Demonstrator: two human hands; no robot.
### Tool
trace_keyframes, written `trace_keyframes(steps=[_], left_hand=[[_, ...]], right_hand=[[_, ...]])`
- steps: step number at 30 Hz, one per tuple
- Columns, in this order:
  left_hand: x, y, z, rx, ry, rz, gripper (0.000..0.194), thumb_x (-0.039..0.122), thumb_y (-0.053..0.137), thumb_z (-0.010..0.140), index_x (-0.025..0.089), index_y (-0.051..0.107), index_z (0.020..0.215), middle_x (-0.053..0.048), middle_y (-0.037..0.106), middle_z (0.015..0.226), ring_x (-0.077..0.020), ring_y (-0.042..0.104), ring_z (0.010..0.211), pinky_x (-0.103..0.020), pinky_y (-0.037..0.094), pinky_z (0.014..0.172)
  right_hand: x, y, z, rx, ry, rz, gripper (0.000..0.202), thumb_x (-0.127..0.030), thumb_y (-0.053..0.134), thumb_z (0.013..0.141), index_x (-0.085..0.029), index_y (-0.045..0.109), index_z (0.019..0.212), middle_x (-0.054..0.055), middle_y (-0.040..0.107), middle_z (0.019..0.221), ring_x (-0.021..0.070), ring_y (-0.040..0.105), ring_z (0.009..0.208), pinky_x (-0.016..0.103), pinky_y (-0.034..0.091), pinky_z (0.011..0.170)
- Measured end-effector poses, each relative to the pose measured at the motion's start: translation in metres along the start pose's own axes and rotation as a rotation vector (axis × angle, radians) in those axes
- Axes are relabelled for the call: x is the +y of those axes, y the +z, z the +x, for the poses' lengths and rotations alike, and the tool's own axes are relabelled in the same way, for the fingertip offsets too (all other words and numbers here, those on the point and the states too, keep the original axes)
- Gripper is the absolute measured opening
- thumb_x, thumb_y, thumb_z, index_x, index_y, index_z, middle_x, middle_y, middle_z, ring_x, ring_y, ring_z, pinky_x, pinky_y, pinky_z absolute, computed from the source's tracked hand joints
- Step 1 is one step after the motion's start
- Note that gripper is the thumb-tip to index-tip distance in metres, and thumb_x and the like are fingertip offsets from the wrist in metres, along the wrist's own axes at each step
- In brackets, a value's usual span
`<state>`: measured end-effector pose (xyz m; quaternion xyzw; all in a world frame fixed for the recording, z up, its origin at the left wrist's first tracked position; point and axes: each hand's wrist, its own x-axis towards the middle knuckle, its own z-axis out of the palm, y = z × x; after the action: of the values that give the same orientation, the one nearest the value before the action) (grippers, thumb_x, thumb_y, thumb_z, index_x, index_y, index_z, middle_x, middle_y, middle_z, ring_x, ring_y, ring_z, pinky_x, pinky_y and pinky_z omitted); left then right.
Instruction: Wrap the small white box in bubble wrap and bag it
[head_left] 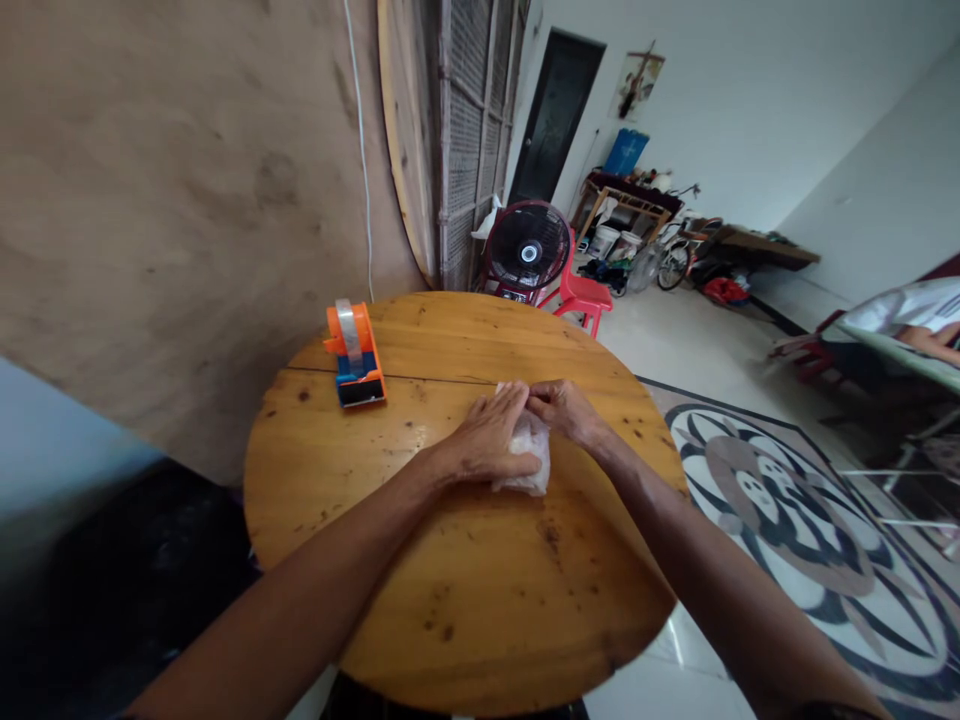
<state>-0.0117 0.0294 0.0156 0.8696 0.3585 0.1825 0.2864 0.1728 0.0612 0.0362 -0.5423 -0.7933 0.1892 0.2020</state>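
Note:
A small whitish bundle in translucent plastic wrapping (534,462) lies on the round wooden table (450,620). My left hand (491,440) lies across it, the thumb near its close end and the fingers towards its far end, holding it down. With curled fingers, my right hand (562,408) pinches the wrapping at the far right edge, right beside the left fingertips. Both hands partly cover the bundle, and what is inside cannot be made out. An orange and blue tape dispenser (358,355) with a roll of clear tape stands at the table's back left, apart from my hands.
A plywood-like wall (225,200) rises along the left. Beyond the table stand a fan (529,250) and a red plastic chair (583,292). A bicycle (675,255) is farther back. At the right edge, another person's arm (930,342) rests on a light-coloured surface.

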Motion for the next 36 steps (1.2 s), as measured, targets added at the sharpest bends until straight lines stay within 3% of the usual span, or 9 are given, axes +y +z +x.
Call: trace_keyframes(steps=[7,13,18,23,27,30,33,36], left_hand=[[0.001,0.001,-0.001,0.030,-0.048,-0.022,0.108,0.053,0.062,0.070,0.006,0.006,0.150,-0.025,0.007,0.157,-0.0369,0.007,0.146,-0.053,0.017,0.116],[0.003,-0.001,-0.003,0.013,-0.126,-0.022,0.110,0.054,0.062,0.070,0.002,0.005,0.149,-0.028,0.003,0.156,-0.0392,0.005,0.145,-0.055,0.017,0.116],[0.002,0.001,-0.002,0.024,-0.134,-0.021,0.109,0.054,0.062,0.070,0.006,0.004,0.150,-0.026,0.004,0.157,-0.0395,0.005,0.145,-0.057,0.015,0.115],[0.003,0.003,-0.003,0.035,-0.131,0.065,0.103,0.054,0.059,0.072,0.006,0.008,0.148,-0.026,0.007,0.157,-0.0395,0.007,0.145,-0.056,0.014,0.115],[0.013,0.000,-0.010,0.171,-0.104,0.208,0.091,0.053,0.061,0.070,0.013,0.025,0.144,-0.020,0.029,0.151,-0.0380,0.026,0.138,-0.054,0.021,0.111],[0.022,-0.004,-0.016,0.267,-0.106,0.305,0.073,0.054,0.063,0.069,0.013,0.047,0.127,-0.016,0.052,0.126,-0.0348,0.046,0.117,-0.050,0.035,0.100],[0.028,-0.005,-0.020,0.267,-0.076,0.348,0.047,0.051,0.060,0.073,0.016,0.061,0.104,-0.011,0.059,0.104,-0.0305,0.052,0.102,-0.046,0.042,0.091],[0.027,-0.003,-0.021,0.240,-0.003,0.325,0.034,0.046,0.058,0.078,0.018,0.067,0.096,-0.008,0.061,0.094,-0.0269,0.055,0.096,-0.043,0.044,0.090]], right_hand=[[-0.005,0.005,0.012,-0.039,0.293,0.286,0.023,-0.026,0.054,0.078,-0.016,0.056,0.056,-0.004,0.050,0.044,0.0082,0.046,0.040,0.019,0.035,0.042],[-0.001,0.015,0.013,0.004,0.316,0.323,0.022,-0.027,0.057,0.077,-0.017,0.058,0.057,-0.004,0.052,0.044,0.0084,0.046,0.040,0.020,0.036,0.042],[0.002,0.021,0.013,0.035,0.325,0.343,0.027,-0.035,0.059,0.077,-0.016,0.060,0.059,-0.003,0.053,0.045,0.0087,0.045,0.040,0.021,0.034,0.042],[0.002,0.026,0.016,0.048,0.315,0.351,0.026,-0.030,0.056,0.078,-0.016,0.056,0.056,-0.004,0.048,0.042,0.0067,0.041,0.039,0.019,0.031,0.041],[0.002,0.029,0.017,0.097,0.315,0.297,0.026,-0.026,0.055,0.079,-0.016,0.054,0.055,-0.005,0.045,0.042,0.0061,0.042,0.038,0.018,0.030,0.040],[0.003,0.030,0.017,0.092,0.346,0.299,0.023,-0.024,0.054,0.080,-0.016,0.057,0.058,-0.004,0.048,0.043,0.0064,0.044,0.038,0.018,0.031,0.039],[0.004,0.031,0.017,0.092,0.361,0.313,0.024,-0.023,0.054,0.080,-0.016,0.057,0.058,-0.003,0.048,0.043,0.0068,0.044,0.038,0.018,0.033,0.040],[0.005,0.032,0.017,0.097,0.362,0.333,0.025,-0.024,0.055,0.081,-0.016,0.056,0.057,-0.003,0.048,0.045,0.0066,0.044,0.040,0.018,0.035,0.042]])
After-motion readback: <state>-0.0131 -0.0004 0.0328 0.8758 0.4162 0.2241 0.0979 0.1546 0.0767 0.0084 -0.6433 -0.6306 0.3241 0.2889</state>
